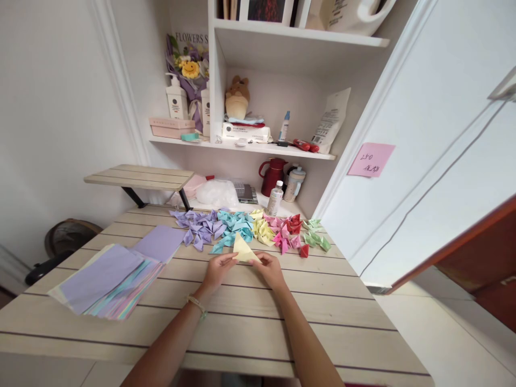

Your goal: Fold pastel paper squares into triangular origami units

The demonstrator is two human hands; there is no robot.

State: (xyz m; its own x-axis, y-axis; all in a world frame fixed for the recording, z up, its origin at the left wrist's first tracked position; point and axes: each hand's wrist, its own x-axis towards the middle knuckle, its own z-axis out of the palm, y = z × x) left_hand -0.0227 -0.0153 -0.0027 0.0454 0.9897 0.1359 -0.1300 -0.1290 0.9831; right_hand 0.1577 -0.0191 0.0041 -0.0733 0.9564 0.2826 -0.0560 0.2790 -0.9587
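Observation:
A pale yellow sheet of paper, folded to a triangle with its point away from me, is held just above the table. My left hand pinches its left corner, and my right hand grips the right corner. Just beyond lie folded paper pieces in colour groups: purple ones, blue ones, yellow ones, pink and red ones, green ones. To the left, a fanned stack of coloured paper rests beside a purple sheet.
The slatted wooden table meets a white shelf unit behind. A small raised stand is at the back left. A clear bottle, a red jug, a cup and a plastic bag stand at the back.

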